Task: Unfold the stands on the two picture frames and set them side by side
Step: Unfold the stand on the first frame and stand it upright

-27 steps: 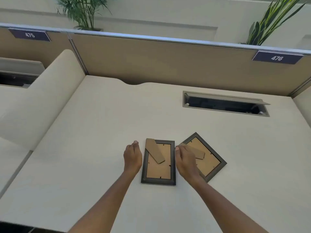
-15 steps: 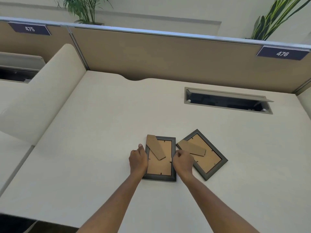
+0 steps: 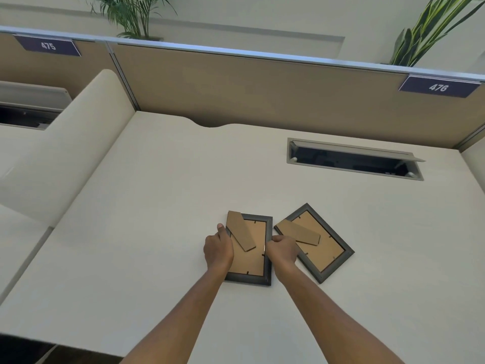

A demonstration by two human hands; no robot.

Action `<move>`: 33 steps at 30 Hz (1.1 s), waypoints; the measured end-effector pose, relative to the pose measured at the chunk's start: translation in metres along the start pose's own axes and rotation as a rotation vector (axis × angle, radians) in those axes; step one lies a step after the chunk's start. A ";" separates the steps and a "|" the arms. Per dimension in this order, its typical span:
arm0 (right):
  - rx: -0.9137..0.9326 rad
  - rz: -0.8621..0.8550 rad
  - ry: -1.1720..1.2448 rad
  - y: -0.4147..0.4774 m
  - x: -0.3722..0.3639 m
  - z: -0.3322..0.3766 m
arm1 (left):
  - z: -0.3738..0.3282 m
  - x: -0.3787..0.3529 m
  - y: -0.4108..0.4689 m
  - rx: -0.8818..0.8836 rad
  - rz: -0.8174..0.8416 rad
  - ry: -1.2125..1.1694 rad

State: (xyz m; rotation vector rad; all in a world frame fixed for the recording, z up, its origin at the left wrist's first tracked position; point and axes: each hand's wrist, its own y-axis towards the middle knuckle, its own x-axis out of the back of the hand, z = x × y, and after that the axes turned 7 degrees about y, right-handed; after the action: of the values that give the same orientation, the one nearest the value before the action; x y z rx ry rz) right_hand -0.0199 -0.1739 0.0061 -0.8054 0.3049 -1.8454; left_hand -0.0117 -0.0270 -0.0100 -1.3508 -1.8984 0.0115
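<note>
Two dark picture frames lie face down on the desk, brown backs up. The left frame [image 3: 252, 261] lies roughly square to me, its cardboard stand [image 3: 241, 230] flat and slanting across the back. My left hand [image 3: 218, 249] grips its left edge, thumb along the rim. My right hand [image 3: 282, 249] pinches its right edge. The right frame [image 3: 319, 245] lies turned at an angle, touching the left one near its top corner, with its stand [image 3: 298, 232] folded flat; my right hand covers its near-left corner.
The pale desk [image 3: 157, 232] ends at a tan partition [image 3: 262, 95]. An open cable hatch [image 3: 351, 160] sits at the back right. A curved side panel [image 3: 65, 153] rises on the left. The desk's front edge runs below my forearms.
Both hands have closed in on the left frame's side edges; the right hand left the right frame's stand and now pinches the left frame's right rim.
</note>
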 end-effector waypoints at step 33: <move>0.335 0.176 -0.146 0.008 -0.019 0.039 | -0.024 0.008 0.007 0.061 -0.021 -0.232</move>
State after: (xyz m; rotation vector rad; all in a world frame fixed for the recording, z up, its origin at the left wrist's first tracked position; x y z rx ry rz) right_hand 0.0156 -0.1541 0.0232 -0.6534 -0.0272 -1.6067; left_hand 0.0069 -0.0274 0.0080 -1.3347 -2.0861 0.2226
